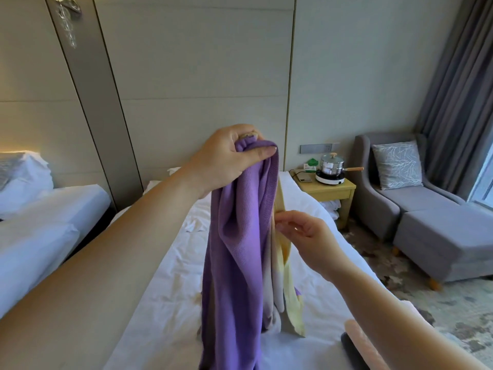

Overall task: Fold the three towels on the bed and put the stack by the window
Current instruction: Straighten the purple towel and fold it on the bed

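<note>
Here I see the white bed (165, 289) stretching ahead; over its middle the purple-and-yellow towel (240, 249) hangs bunched. My left hand (226, 158) grips the towel's top, high above the bed, and my right hand (309, 236) pinches its yellow edge lower down.

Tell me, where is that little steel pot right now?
The steel pot sits right of centre in the head view, on the white hot plate atop the wooden bedside table, between the bed and the grey armchair.
</note>
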Demonstrator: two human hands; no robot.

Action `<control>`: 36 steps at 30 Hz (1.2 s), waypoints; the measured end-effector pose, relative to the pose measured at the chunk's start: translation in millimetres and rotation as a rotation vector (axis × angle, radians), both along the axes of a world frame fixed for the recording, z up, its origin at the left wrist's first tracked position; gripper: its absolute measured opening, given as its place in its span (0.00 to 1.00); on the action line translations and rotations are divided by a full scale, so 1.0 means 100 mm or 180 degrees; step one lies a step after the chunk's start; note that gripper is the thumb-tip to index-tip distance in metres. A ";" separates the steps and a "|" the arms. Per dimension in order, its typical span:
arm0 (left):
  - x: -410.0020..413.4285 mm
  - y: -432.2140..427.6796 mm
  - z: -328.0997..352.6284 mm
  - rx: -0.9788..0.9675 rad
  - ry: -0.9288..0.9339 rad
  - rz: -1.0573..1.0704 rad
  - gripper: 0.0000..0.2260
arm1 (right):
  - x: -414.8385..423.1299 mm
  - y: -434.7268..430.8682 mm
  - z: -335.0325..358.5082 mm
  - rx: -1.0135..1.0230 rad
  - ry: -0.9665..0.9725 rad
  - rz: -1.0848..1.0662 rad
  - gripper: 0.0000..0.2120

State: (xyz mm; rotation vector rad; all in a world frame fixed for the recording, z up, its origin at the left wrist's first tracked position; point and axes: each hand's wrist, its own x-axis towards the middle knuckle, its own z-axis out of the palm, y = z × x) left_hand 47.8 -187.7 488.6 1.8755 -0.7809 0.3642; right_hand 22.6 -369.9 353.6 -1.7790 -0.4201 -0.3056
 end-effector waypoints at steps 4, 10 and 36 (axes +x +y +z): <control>0.02 0.08 0.05 0.0037 -0.0047 0.0247 0.10 | 0.15 -0.16 0.18 -0.0505 -0.0036 -0.1078 0.14; 0.13 0.06 0.03 -0.0272 -0.0093 0.0653 0.10 | 0.02 -0.01 0.32 -0.0442 -0.0696 -0.1138 0.13; 0.22 0.19 0.12 -0.0431 -0.0488 0.1073 0.09 | 0.30 0.20 -0.22 -0.0958 0.0307 -0.0602 0.05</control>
